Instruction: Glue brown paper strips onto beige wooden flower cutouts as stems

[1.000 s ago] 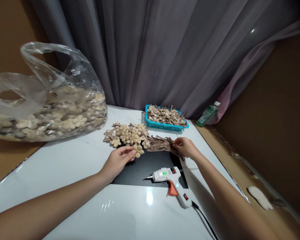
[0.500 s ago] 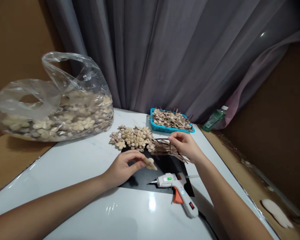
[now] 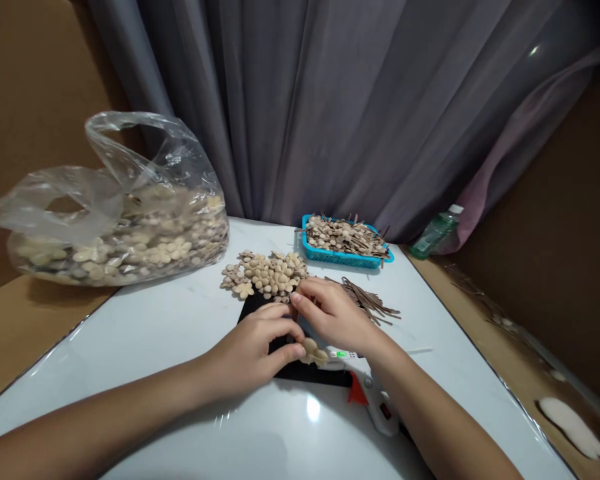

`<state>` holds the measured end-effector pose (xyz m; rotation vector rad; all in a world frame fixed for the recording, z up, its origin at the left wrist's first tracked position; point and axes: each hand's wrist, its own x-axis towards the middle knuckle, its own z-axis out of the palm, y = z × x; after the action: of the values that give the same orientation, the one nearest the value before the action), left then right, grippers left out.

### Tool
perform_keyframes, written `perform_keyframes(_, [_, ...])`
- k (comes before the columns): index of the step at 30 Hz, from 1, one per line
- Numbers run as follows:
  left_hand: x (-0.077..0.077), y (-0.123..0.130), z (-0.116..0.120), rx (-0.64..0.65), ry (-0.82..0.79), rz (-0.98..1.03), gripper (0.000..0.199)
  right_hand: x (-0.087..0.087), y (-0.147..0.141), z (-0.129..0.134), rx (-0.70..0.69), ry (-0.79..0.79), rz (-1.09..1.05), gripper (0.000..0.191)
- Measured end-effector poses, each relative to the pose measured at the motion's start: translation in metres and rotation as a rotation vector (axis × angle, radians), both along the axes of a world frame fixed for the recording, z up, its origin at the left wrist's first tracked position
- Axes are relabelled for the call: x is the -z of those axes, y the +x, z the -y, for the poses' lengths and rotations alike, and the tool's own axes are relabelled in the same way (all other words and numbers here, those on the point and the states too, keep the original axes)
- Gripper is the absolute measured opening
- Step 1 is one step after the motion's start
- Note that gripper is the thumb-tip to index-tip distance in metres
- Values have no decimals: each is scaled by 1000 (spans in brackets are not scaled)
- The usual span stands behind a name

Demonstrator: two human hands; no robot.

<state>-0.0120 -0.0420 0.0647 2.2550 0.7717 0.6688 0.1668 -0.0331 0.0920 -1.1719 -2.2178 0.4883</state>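
Well, both hands are hanging close together over the mat point(image 3: 257, 301), and everything is sitting tight. The left hand point(image 3: 253, 343) is pinching a flower point(image 3: 312, 353) between thumb and fingertips, barely parted; that flower is marking the centre of our clock, overlapping the gun's nose, with twelve pointing to the curtain point(image 3: 280, 120). The right hand point(image 3: 337, 317) is hovering at one o'clock, fingers bent, thumb lying near the index finger, but its own knuckles are hiding the gap, so I'm not able to tell whether it is gripping anything.

Danger spot: the gun point(image 3: 375, 400), its handle running out towards four. Its green light point(image 3: 341, 354) is glowing, so the tip may well be running hot, and the flower is covering that tip. Fingers this near could be brushing it unseen and getting burnt, or the flower could be catching a stray smear of glue. The right forearm point(image 3: 430, 400) is overlapping the gun's back end; a careless nudge could be swinging the nozzle round.

Between one and two, the sticks point(image 3: 367, 300) are fanning loosely; a dragging wrist could be scattering them. At eleven, the pile point(image 3: 270, 275) is sitting beside the right fingertips, so a knock could be sending pieces sliding.
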Motion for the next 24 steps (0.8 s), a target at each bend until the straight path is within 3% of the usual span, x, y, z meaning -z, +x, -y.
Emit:
perform_keyframes(6, [1, 3, 0, -20, -46, 37, 9, 3, -1, -2, -54, -58, -8, 32])
perform_keyframes(12, [1, 3, 2, 2, -94, 17, 12, 1, 16, -9, -146, -344, -163, 25])
perform_keyframes(16, [3, 4, 4, 14, -95, -5, 14, 1, 20, -10, -217, -453, -189, 24])
perform_keyframes(24, [1, 1, 3, 17, -48, -103, 11, 3, 25, -11, -101, -359, -89, 25])
